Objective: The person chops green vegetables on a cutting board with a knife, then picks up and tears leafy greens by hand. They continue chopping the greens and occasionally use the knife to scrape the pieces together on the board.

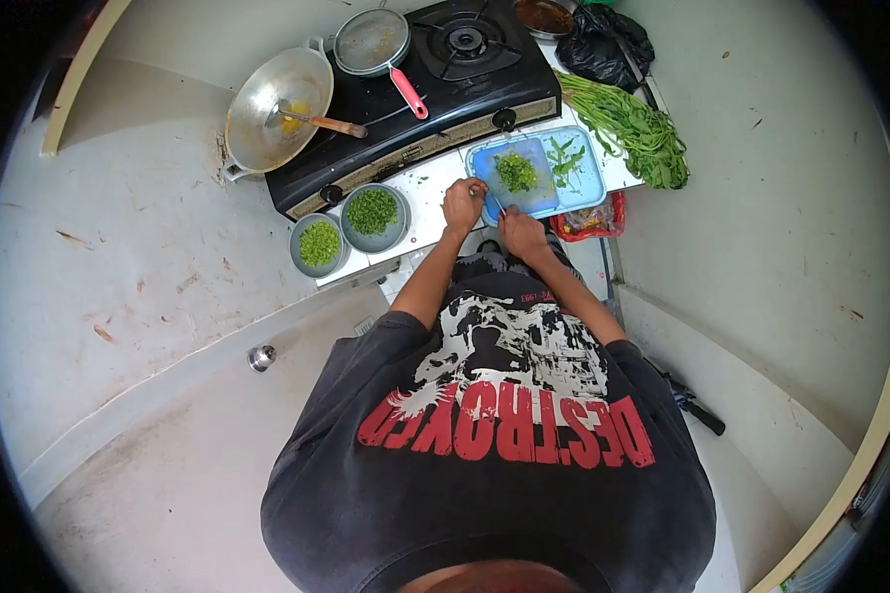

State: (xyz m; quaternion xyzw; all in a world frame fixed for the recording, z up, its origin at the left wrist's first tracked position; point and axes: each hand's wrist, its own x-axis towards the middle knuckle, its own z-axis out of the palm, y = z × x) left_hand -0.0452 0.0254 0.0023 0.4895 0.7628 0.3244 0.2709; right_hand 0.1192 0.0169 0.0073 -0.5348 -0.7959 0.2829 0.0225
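My right hand [524,235] is closed around a knife [500,207], whose thin blade points up and left over the near edge of a blue cutting board [536,203]. My left hand [462,206] is at the board's left edge, fingers pinched close to the blade; what they hold, if anything, is too small to make out. Chopped greens [515,172] lie in a pile on the board. Loose green leaves [566,161] are to their right on the light blue tray [595,180] that bears the board.
Left of my hands stand two grey bowls of chopped greens, one darker [372,211], one paler [318,243]. Behind are a black gas stove [435,109], a wok [257,104] with a wooden-handled spatula, and a red-handled strainer [372,44]. Leafy stalks [628,128] and a red basket [618,219] are right.
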